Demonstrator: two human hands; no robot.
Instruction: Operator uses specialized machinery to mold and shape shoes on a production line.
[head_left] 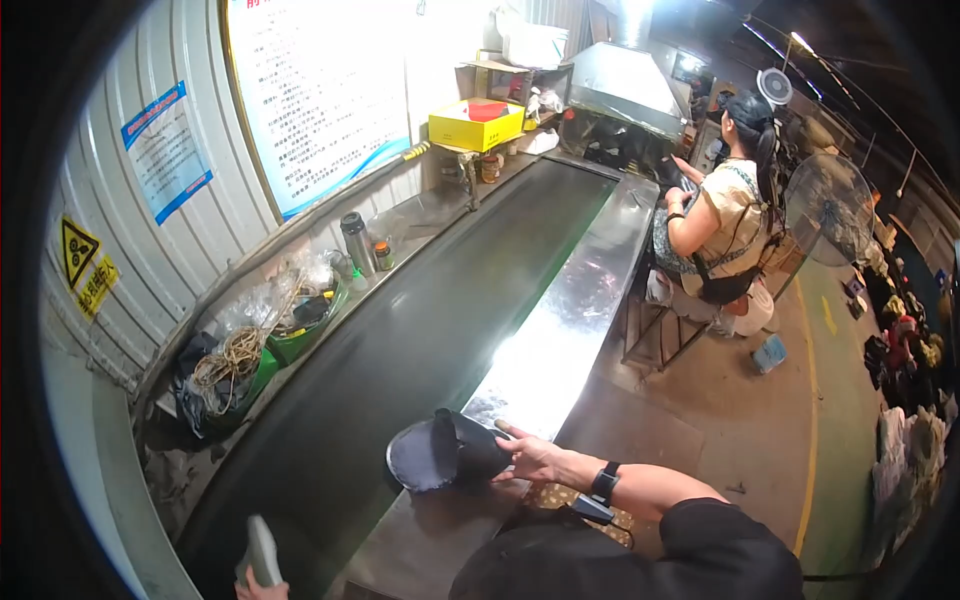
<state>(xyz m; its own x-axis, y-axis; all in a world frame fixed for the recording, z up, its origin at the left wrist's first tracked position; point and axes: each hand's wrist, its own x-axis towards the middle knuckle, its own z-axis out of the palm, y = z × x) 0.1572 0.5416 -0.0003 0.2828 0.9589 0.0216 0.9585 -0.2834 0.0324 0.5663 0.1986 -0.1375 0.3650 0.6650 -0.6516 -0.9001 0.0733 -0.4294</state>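
At the lower left edge, my left hand is closed round the lower end of a pale grey shoe sole, long and round-tipped, held upright over the belt. My right hand reaches in from the right, with its thumb and fingers on a dark shoe upper. The upper has a rounded end with a light rim and lies across the border between the dark conveyor belt and the shiny metal ledge. My fingers partly hide its right end.
Left of the belt stand a green bin with rope and plastic bags, a steel flask and a small jar. A yellow box sits farther back. A co-worker sits at the far right, near a fan.
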